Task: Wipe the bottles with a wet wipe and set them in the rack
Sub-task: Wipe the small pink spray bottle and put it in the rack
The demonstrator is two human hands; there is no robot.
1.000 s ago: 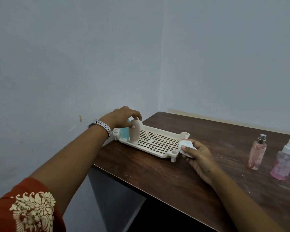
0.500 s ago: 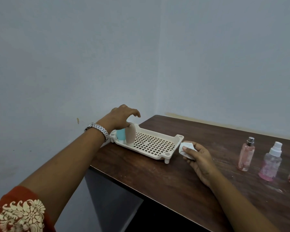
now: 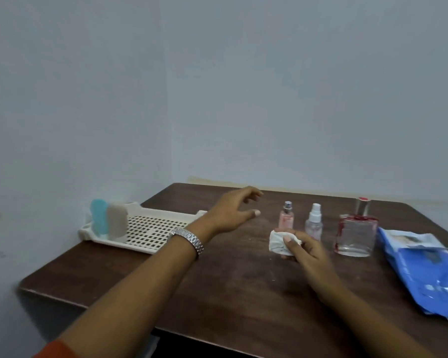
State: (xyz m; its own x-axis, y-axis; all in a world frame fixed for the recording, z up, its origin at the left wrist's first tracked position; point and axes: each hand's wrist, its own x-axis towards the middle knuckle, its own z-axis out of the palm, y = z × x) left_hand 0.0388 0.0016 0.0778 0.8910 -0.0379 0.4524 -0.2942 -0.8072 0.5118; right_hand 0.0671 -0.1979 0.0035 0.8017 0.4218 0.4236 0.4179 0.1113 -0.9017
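wipe pack (image 3: 424,275) cropped right, rack (image 3: 153,228) corner hidden

Pale walls (image 3: 295,86); dark wooden table (image 3: 243,293)

Two bottles (image 3: 117,220) stand in the rack (image 3: 153,229) at the table's (image 3: 243,293) left; three bottles (image 3: 314,224) line up to its right, with a pack (image 3: 424,270) farthest right.

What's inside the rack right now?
At the left end of the rack stand a blue bottle and a beige bottle, side by side. Its remaining visible grid holds nothing; the left arm covers its near right corner.
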